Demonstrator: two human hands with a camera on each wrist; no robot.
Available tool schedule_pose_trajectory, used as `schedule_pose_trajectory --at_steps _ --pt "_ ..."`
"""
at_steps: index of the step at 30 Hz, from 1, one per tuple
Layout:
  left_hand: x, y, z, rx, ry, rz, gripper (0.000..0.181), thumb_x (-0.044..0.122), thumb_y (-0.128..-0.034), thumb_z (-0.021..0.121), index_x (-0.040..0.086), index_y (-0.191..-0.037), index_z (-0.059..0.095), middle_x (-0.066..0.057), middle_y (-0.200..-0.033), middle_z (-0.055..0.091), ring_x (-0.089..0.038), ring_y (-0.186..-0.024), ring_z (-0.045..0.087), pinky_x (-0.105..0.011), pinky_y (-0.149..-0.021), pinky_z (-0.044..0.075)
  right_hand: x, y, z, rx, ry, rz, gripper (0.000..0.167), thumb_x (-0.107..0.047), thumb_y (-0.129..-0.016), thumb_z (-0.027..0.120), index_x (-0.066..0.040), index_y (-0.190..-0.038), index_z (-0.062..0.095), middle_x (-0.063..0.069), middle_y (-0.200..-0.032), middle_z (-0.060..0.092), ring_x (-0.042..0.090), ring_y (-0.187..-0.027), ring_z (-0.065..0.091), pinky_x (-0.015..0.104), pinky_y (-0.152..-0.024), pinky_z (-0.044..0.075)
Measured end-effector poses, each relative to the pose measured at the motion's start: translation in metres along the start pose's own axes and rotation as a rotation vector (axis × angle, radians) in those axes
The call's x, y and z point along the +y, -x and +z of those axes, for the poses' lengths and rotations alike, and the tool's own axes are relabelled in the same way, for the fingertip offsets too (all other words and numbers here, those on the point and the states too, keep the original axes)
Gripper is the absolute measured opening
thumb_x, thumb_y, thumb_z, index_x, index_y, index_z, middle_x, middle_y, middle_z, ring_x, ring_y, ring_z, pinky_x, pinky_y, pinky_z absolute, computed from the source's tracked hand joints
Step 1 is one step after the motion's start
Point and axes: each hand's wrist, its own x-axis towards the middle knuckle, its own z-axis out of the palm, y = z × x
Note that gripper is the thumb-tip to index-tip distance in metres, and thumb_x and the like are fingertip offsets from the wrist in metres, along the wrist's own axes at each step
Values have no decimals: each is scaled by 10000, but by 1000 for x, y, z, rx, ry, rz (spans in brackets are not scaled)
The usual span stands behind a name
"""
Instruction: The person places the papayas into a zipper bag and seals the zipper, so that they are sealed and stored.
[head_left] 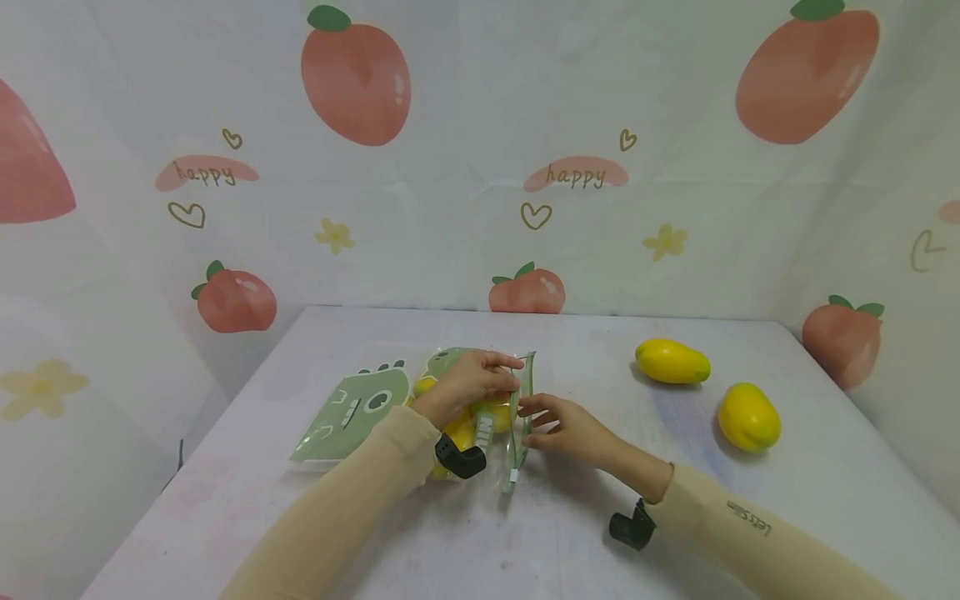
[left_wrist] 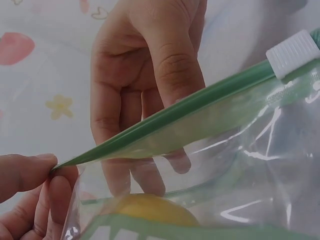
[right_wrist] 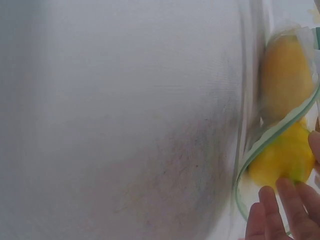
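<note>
A clear zip bag [head_left: 485,429] with green print lies mid-table, its mouth facing right, and holds several yellow mangoes [right_wrist: 285,80]. My left hand [head_left: 468,387] pinches one end of the green zip strip [left_wrist: 185,110] between thumb and fingertips. A white slider [left_wrist: 292,54] sits toward the strip's other end. Loosely spread at the mouth is my right hand [head_left: 573,429]; in the left wrist view its fingertips [left_wrist: 147,182] show through the clear plastic, behind the strip. In the right wrist view those fingers reach the mouth edge beside a mango; whether they touch it, I cannot tell.
Left of the bag lies another green bag [head_left: 352,417] with a cartoon dinosaur face. Two loose yellow mangoes, one farther back [head_left: 672,362] and one nearer [head_left: 749,417], rest on the white table [head_left: 570,542] at right. A fruit-patterned cloth [head_left: 450,208] hangs behind.
</note>
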Motion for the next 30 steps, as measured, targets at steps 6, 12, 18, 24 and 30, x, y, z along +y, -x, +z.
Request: schedule_pose_trajectory --at_steps 6,12,18,24,30 --pt "-1 0 0 7 -15 -16 355 45 -872 681 4 -1222 638 -61 -890 674 -128 -756 632 -276 -828 566 0 0 0 -12 6 -6 526 -130 -879 703 50 -1328 498 232 -1271 589 376 -1111 599 446 -913 535" --pt "-2 0 -1 4 -17 -21 360 48 -874 680 5 -1229 634 -65 -904 684 -125 -761 639 -282 -831 567 0 0 -1 -17 4 -7 519 -118 -882 695 49 -1331 496 236 -1271 586 383 -1110 601 454 -911 535" --pt "-1 1 0 6 -10 -21 357 41 -873 679 -4 -1224 634 -63 -891 679 -130 -767 637 -284 -834 567 0 2 -3 -18 -2 -10 521 -132 -885 695 47 -1332 496 241 -1278 578 394 -1116 600 455 -914 534" --pt "-1 1 0 18 -9 -35 352 48 -875 680 15 -1223 640 -56 -890 659 -141 -785 632 -289 -850 565 -1 5 -9 12 17 34 483 -135 -891 687 9 -1322 523 199 -1275 594 360 -1114 604 459 -926 527" --pt "-2 0 -1 24 -19 -47 351 55 -881 678 24 -1229 639 -63 -912 677 -139 -796 636 -289 -862 560 -2 12 -24 49 15 66 471 -151 -894 690 2 -1312 535 211 -1269 589 363 -1127 601 448 -928 531"
